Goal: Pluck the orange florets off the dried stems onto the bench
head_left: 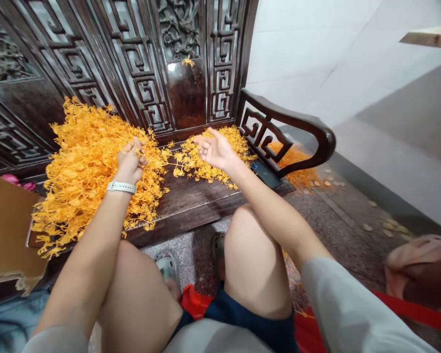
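Sprigs of yellow-orange plastic (pixel 84 162), and plenty of them, lie in a tall, tangled heap at the left of the dark wooden surface (pixel 194 198)! Over to the right, up against the carved backrest (pixel 189 98), is a smaller, lower pile (pixel 202 166), with loose strands trailing across between the two. By bulk, I'd say the far greater share sits in the tall heap, and the small pile amounts to a modest portion; nothing shows whether the two differ in kind or state.

Now the hands! The left hand (pixel 131 159) is in at the right edge of the tall heap, fingers bent among yellow strands; whether it has one pinched, I cannot tell. And the right hand (pixel 216 151), palm turned up over the small pile, is loosely open, fingers slightly curled, with no clear hold on anything.

Further out, a dark flat object (pixel 265 174) lies beside the armrest (pixel 290 127), and one stray sprig (pixel 187 61) clings to the backrest. Beyond the armrest, another orange heap (pixel 297 164) spreads on the floor; a cardboard box (pixel 11 230) stands at far left, pink flowers (pixel 11 179) just behind it.
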Demonstrator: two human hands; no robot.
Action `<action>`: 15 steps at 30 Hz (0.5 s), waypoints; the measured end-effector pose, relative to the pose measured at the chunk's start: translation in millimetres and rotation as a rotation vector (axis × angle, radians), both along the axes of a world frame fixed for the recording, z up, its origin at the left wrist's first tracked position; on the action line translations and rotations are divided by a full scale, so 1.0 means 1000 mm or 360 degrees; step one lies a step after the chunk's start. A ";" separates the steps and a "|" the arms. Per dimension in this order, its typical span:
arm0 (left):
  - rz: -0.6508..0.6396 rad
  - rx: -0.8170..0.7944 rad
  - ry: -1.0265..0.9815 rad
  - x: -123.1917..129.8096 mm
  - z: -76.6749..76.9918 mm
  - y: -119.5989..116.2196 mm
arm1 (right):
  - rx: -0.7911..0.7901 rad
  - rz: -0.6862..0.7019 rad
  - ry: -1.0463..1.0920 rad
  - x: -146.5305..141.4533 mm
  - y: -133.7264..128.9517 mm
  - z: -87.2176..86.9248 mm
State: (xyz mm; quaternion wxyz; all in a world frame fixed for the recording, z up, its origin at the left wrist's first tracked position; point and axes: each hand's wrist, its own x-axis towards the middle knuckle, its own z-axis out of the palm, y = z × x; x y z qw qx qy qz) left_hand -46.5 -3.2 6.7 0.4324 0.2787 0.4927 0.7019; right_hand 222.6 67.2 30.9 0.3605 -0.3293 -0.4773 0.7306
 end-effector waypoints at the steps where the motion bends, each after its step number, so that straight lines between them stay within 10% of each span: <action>1: -0.0034 0.0032 -0.0039 0.001 0.000 0.000 | -0.0059 -0.0026 -0.0057 -0.002 0.002 -0.005; 6: -0.0156 0.0236 -0.0244 0.008 0.004 0.008 | 0.0259 -0.0197 -0.0378 -0.017 -0.009 -0.013; 15: -0.0226 0.0295 0.0023 0.023 -0.006 0.017 | 0.0123 -0.0043 0.0270 -0.020 -0.015 -0.007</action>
